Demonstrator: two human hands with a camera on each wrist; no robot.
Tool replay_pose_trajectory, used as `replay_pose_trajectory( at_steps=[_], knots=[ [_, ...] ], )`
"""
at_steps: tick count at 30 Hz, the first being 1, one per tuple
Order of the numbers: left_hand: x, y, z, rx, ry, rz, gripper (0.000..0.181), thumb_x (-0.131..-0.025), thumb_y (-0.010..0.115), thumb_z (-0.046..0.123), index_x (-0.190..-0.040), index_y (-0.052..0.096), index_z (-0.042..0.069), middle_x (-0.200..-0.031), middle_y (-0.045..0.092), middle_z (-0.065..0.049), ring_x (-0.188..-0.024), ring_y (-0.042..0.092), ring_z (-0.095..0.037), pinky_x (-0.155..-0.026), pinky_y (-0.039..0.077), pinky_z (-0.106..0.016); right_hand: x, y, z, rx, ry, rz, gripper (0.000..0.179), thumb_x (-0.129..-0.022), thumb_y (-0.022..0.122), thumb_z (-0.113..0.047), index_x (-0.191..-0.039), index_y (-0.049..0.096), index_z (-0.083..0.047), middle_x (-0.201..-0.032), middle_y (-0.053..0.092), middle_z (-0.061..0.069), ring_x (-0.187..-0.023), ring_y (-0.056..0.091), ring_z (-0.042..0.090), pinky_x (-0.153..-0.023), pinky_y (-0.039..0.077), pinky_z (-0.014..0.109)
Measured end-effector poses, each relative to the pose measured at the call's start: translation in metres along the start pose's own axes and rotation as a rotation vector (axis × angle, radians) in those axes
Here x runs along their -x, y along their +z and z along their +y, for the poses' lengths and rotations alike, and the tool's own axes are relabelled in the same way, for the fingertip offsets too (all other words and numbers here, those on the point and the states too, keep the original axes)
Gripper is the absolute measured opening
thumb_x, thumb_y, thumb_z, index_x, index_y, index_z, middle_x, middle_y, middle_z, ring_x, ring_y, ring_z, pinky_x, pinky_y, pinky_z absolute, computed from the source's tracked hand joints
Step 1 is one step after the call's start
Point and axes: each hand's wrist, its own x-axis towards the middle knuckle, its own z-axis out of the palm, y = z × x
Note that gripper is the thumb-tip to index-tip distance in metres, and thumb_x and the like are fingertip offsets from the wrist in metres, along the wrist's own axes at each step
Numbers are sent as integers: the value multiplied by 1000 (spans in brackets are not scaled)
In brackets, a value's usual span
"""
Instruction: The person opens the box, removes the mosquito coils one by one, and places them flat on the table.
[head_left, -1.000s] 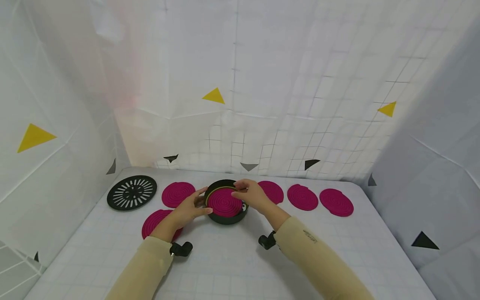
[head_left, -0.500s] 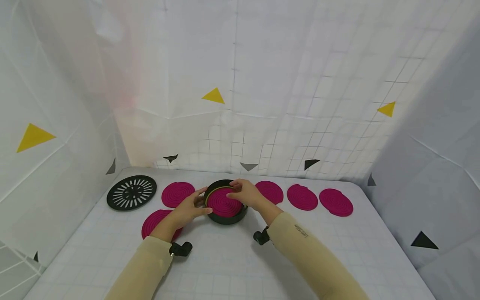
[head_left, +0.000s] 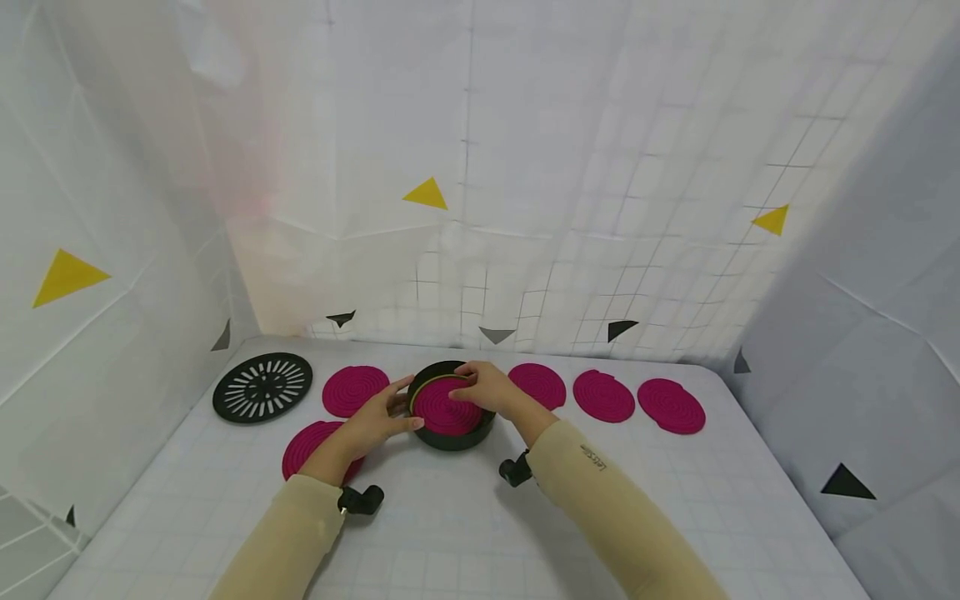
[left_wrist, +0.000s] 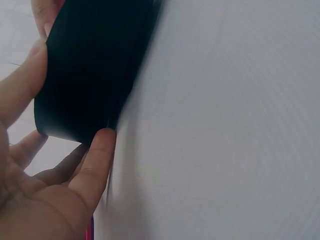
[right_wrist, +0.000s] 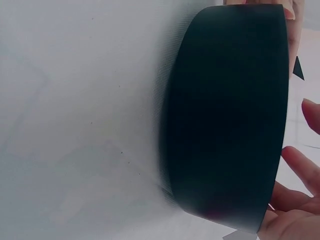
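A round black mosquito coil holder point(head_left: 452, 445) stands at the middle of the table. Inside it lies a pink spiral mosquito coil point(head_left: 441, 413), with a thin yellow-green edge showing behind. My left hand point(head_left: 380, 417) grips the holder's left wall, thumb on the near side; in the left wrist view the fingers wrap the holder's dark side point(left_wrist: 95, 75). From the right, my right hand point(head_left: 495, 390) reaches over the rim, its thumb above the coil and fingers at the far edge. Whether it pinches anything is hidden; in the right wrist view the thumb stands apart from the rim.
A black slotted lid point(head_left: 262, 387) lies at the left. Further pink coils lie about: one left of the holder point(head_left: 355, 391), one partly under the left forearm point(head_left: 307, 446), and three to the right, including the rightmost coil point(head_left: 671, 406). White sheets enclose the table point(head_left: 450, 525).
My right hand has shifted a little left over the coil, its forearm swinging left as well. The left hand keeps its grip and the holder stays in place.
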Motion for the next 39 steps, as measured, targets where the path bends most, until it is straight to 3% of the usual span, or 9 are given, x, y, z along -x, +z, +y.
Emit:
replay_pose_trajectory(
  at_steps=[13, 22, 27, 39],
  knots=[
    [0, 0, 0, -10, -1, 6, 89, -84, 82, 35, -157, 30, 31, -154, 42, -15, -145, 36, -33, -114, 32, -56, 2, -1, 2, -8, -14, 91, 47, -92, 73, -19, -135, 60, -6, -130, 61, 16, -121, 57, 31, -97, 52, 45],
    [-2, 0, 0, 3, -4, 3, 90, -84, 82, 34, -157, 31, 31, -155, 42, -15, -145, 36, -33, -112, 35, -57, 3, -3, 1, -127, -7, 156, 41, -93, 72, -13, -131, 62, -3, -126, 61, 13, -118, 56, 28, -92, 53, 38],
    [-2, 0, 0, -1, -8, 9, 89, -84, 82, 34, -157, 31, 31, -154, 42, -15, -144, 36, -33, -112, 34, -57, 2, -3, 4, -142, -10, 178, 37, -93, 71, -11, -129, 64, -3, -125, 63, 11, -119, 55, 26, -94, 52, 38],
    [-2, 0, 0, 2, 3, 0, 88, -86, 81, 33, -158, 30, 30, -154, 42, -15, -144, 36, -33, -111, 36, -57, 4, -12, 9, -250, 62, 138, 40, -93, 72, -13, -132, 63, -7, -121, 66, 11, -102, 63, 21, -88, 56, 41]
  ],
)
